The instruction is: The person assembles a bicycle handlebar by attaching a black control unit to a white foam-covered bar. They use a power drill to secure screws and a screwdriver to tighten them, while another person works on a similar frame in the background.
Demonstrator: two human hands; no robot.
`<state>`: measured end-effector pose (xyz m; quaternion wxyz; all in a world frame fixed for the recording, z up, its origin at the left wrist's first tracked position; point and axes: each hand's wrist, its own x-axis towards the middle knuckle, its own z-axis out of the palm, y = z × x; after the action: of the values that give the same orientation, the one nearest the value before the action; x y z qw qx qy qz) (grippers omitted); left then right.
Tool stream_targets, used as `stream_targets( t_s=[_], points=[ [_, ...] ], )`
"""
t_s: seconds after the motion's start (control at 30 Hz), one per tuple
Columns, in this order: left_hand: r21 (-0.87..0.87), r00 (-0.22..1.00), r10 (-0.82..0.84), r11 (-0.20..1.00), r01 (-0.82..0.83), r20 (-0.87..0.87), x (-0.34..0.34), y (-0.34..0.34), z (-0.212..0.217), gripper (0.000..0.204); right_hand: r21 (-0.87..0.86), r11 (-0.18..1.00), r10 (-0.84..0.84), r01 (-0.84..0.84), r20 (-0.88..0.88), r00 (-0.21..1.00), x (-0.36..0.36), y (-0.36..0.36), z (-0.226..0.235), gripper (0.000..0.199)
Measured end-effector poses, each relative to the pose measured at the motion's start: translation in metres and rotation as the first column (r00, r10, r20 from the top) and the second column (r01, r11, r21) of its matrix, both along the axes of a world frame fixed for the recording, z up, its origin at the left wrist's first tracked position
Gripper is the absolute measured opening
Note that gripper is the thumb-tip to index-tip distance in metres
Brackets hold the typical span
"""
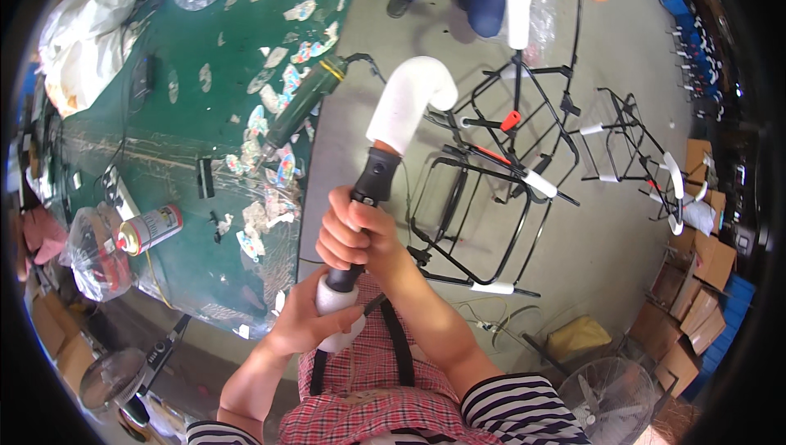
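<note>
I hold a handlebar with a curved white foam-covered end (pixel 409 101), a brown section (pixel 385 149) and a black plastic joint (pixel 377 175). My right hand (pixel 359 230) is closed around the black part below the joint. Lower down, my left hand (pixel 307 318) wraps around the white foam (pixel 336 302) at the near end. A short dark piece (pixel 375 305) sticks out beside the left thumb; I cannot make out what it is. The handlebar slants up and away in front of my checked apron (pixel 360 379).
A green table (pixel 180 117) on the left bears scraps, a spray can (pixel 151 228) and a dark green cylindrical tool (pixel 307 101). Black tubular frames (pixel 483 224) stand on the floor at right. Beyond them a co-worker holds a white foam handle (pixel 520 7). A fan (pixel 610 404) stands near right.
</note>
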<state>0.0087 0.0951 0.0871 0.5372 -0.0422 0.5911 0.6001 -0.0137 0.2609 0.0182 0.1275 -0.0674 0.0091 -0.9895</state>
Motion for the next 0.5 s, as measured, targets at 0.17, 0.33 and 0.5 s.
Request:
stream_targets(
  t_s=[0.17,0.33,0.5],
  points=[
    [-0.067,0.998,0.013,0.998,-0.017,-0.054,-0.004,-0.012,-0.008,0.052,0.338,0.938,-0.086,-0.073,0.433,0.897,-0.005,-0.009,0.023,0.031],
    [-0.138,0.997,-0.019,0.99,0.008,-0.077,-0.006,-0.01,-0.002,0.055,0.48,0.87,-0.225,-0.117,0.596,0.771,-0.007,-0.014,0.033,0.029],
    [-0.129,0.996,-0.029,0.992,0.018,-0.083,-0.012,-0.013,-0.007,0.054,0.433,0.896,-0.176,-0.1,0.552,0.815,-0.011,-0.015,0.028,0.028]
  ],
)
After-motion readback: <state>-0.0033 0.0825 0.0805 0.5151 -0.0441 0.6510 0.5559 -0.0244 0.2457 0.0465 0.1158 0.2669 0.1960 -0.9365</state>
